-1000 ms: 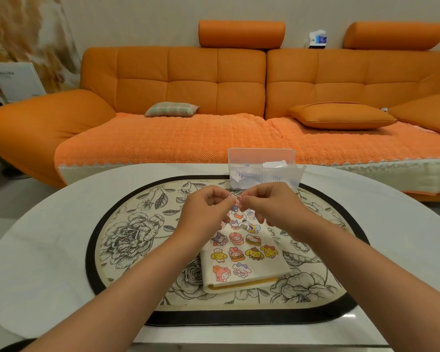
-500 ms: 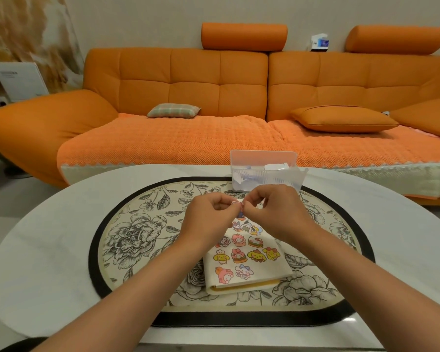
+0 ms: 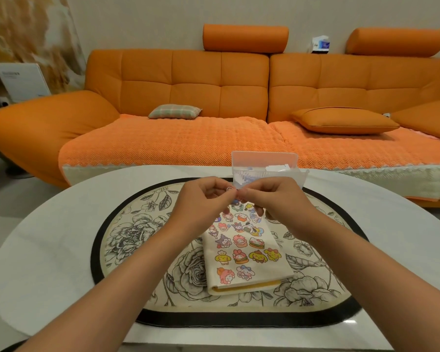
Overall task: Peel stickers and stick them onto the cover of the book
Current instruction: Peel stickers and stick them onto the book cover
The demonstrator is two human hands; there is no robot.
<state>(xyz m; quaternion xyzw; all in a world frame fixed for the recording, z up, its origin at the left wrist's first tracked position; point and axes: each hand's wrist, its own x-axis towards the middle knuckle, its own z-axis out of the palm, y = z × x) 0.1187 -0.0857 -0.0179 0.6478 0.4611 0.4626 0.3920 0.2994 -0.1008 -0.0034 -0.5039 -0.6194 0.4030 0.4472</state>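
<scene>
While the round white table (image 3: 48, 237) carries a flower-printed mat (image 3: 127, 232), the cream book (image 3: 269, 274) lies closed at the mat's middle, its cover already crowded with cartoon stickers (image 3: 239, 242), and a clear plastic box (image 3: 264, 161) stands just behind it. Above the book's far edge the left hand (image 3: 201, 201) and right hand (image 3: 277, 199) meet, the fingertips of each pinching one small sticker (image 3: 230, 189). Whether its backing is off cannot be told. The sticker looks paper-thin, nearly weightless and floppy, likely to curl, fold on itself or cling to skin. It is best held lightly by its very edge, adhesive side off the fingers, and then laid on a bare patch of cover.
</scene>
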